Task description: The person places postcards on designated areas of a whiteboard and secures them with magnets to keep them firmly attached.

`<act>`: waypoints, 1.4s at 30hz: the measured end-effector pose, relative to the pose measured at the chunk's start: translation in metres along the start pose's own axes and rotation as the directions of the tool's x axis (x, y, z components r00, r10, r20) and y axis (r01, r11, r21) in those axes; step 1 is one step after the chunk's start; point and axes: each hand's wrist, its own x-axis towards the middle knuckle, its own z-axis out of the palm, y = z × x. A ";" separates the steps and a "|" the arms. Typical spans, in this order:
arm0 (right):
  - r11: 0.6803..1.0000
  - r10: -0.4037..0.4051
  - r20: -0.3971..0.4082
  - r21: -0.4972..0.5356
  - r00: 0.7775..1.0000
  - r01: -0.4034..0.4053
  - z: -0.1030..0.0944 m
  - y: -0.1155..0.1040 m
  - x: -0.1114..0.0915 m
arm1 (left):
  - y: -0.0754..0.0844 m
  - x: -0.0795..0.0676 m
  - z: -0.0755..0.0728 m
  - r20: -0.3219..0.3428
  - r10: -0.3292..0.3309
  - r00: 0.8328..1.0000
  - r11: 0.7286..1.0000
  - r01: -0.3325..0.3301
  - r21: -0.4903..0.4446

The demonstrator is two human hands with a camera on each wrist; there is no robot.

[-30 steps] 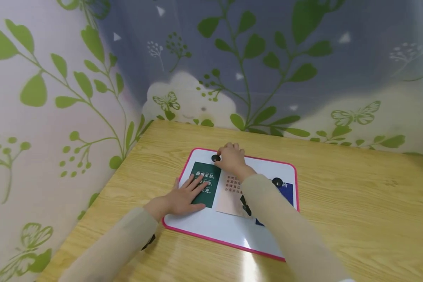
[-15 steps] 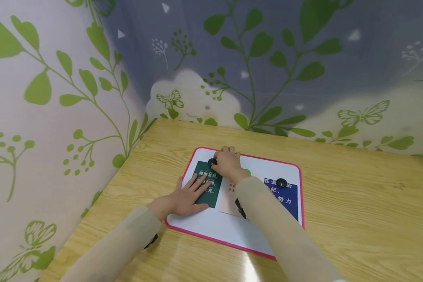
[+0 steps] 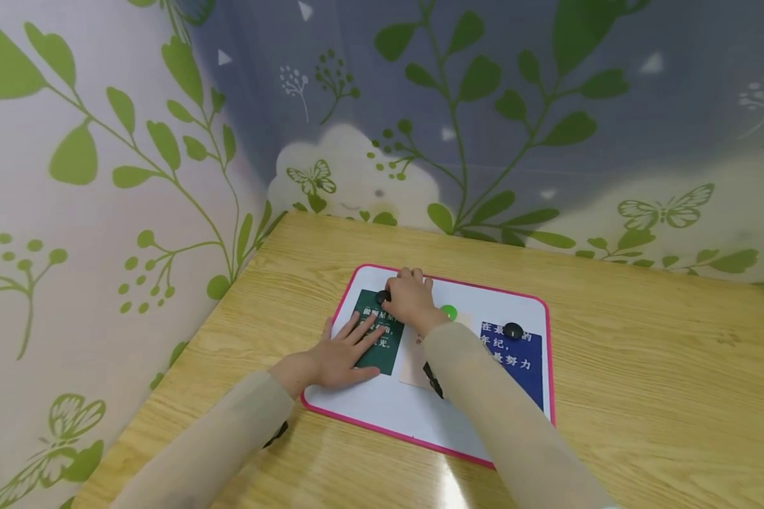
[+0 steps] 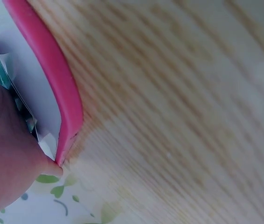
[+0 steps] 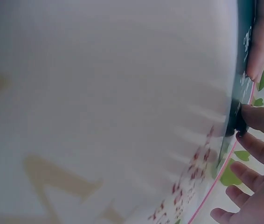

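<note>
My left hand [image 3: 340, 362] lies with spread fingers on a dark green card [image 3: 387, 358] printed with white characters. The card rests on a white magnetic board [image 3: 375, 406] with a pink rim. At the card's top edge, my right hand [image 3: 410, 300] pinches a round black magnet [image 3: 383, 297] between thumb and forefinger. The right wrist view shows the magnet [image 5: 240, 125] against the green card, the other fingers held apart from it. In the left wrist view, my left hand [image 4: 10, 149] reaches over the board's pink rim [image 4: 52, 65].
A pale pink card [image 3: 412, 371] with a green magnet [image 3: 448, 312] at its top lies mid-board, partly under my right sleeve. On the right is a blue card [image 3: 527, 382] under another black magnet [image 3: 513, 331]. Behind the wooden table [image 3: 643, 367] hangs leaf-patterned cloth [image 3: 484, 141].
My right hand has brought the black magnet from above the green card down onto its top edge. The left hand stays on the card. The head view has shifted slightly.
</note>
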 end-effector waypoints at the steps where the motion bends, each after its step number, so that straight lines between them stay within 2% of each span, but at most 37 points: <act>1: 1.000 0.002 0.001 0.000 1.000 -0.002 0.000 0.000 0.000 | 0.001 0.000 0.000 -0.001 0.001 1.000 1.000 -0.001 0.001; 13: 1.000 0.030 -0.023 0.003 0.999 -0.029 -0.007 0.008 -0.007 | -0.002 0.002 -0.005 -0.002 0.027 1.000 0.999 -0.027 -0.020; 24: 0.997 0.057 -0.073 0.051 0.996 -0.053 -0.024 0.029 -0.015 | -0.012 0.005 -0.007 -0.024 0.022 0.999 0.998 -0.024 -0.056; 35: 0.997 0.055 -0.119 0.061 0.991 -0.048 -0.043 0.057 -0.036 | -0.018 0.006 -0.007 -0.127 0.053 0.991 0.992 -0.067 -0.111; 42: 0.997 0.047 -0.153 0.072 0.987 -0.037 -0.048 0.077 -0.050 | -0.019 0.006 -0.006 -0.238 0.066 0.969 0.989 -0.095 -0.110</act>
